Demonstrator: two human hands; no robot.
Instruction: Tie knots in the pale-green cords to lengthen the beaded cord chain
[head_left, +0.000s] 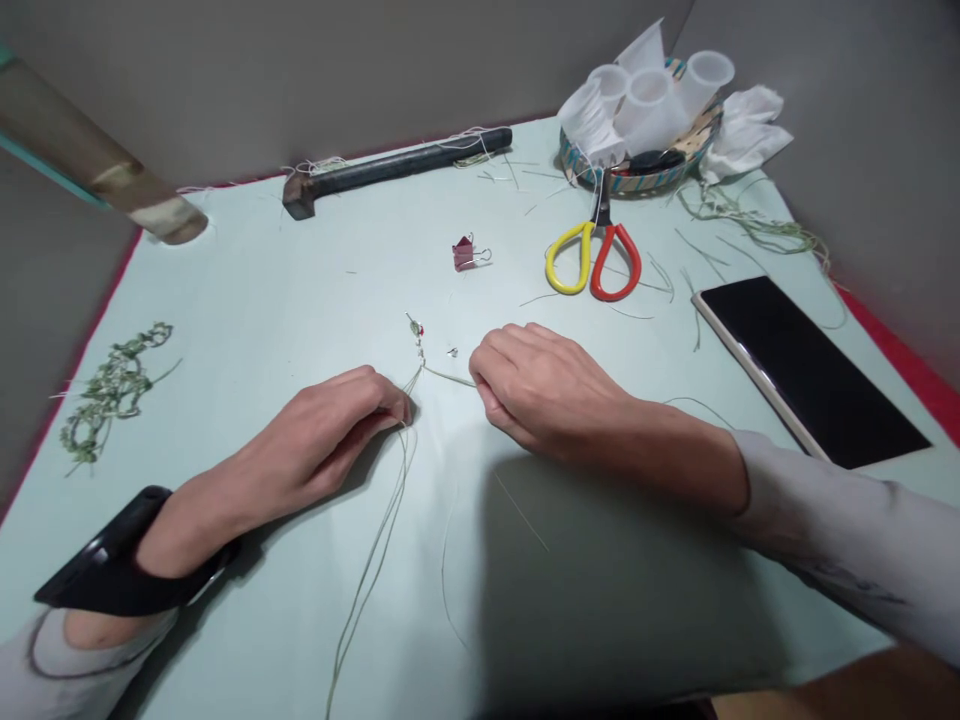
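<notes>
A small knotted cord piece (418, 345) with a red bead and a metal tip lies mid-table, and thin green cords run from its lower end. My left hand (337, 430), fingers pinched together, holds the green cords (389, 510) just below the knots; their long ends trail toward the front edge. My right hand (536, 385) is closed round a green cord (448, 377) that stretches right from the knots. Its fingertips are turned under and hidden. A tiny silvery piece (452, 352) lies between the knotwork and my right hand.
Behind are a hammer (405, 168), a binder clip (465, 254), scissors (602, 262) and a basket (652, 182) with translucent cups. A phone (810, 365) lies right, a knotted green cord bundle (116, 390) left. Loose cord scraps lie around; a post (161, 205) stands back left.
</notes>
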